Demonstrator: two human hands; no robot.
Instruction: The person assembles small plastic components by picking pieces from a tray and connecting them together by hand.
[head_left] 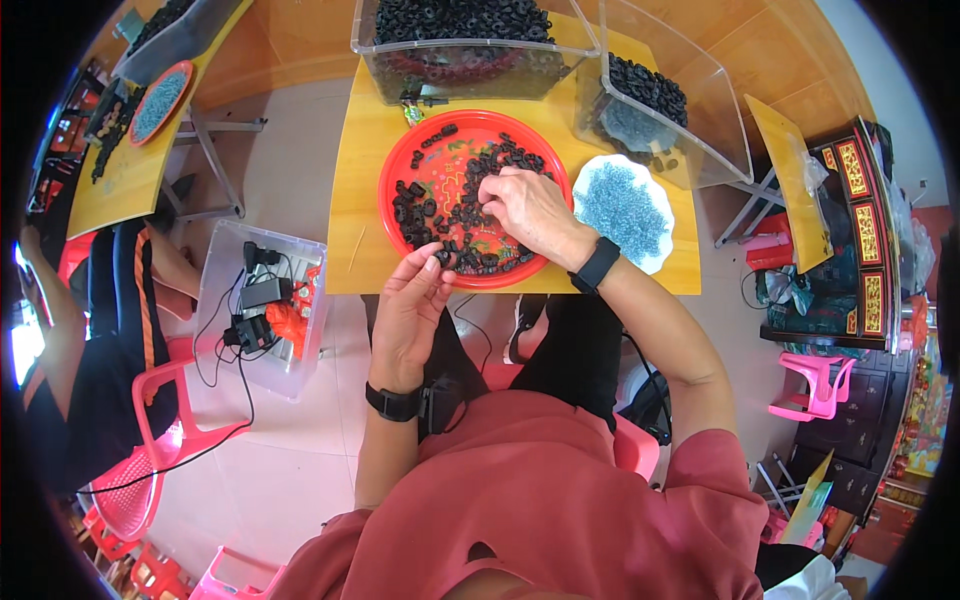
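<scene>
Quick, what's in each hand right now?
Left hand: pinching a small black piece.
Right hand: curled over the red tray; can't tell whether it holds anything.

The person wears a dusty-red shirt (540, 490) with short, loose sleeves (708, 455) and a small dark opening at the near side. The trousers (578, 345) are black. Both the left hand (410, 312) and the right hand (535, 208) are bare; each wrist carries a black band, the right one (596, 266) with a rectangular face.

I see homelike room, part workshop: ornate cabinet (853, 235), pink stool (828, 385), yellow worktables (350, 200), tubs (465, 85) of black parts (460, 20).
</scene>
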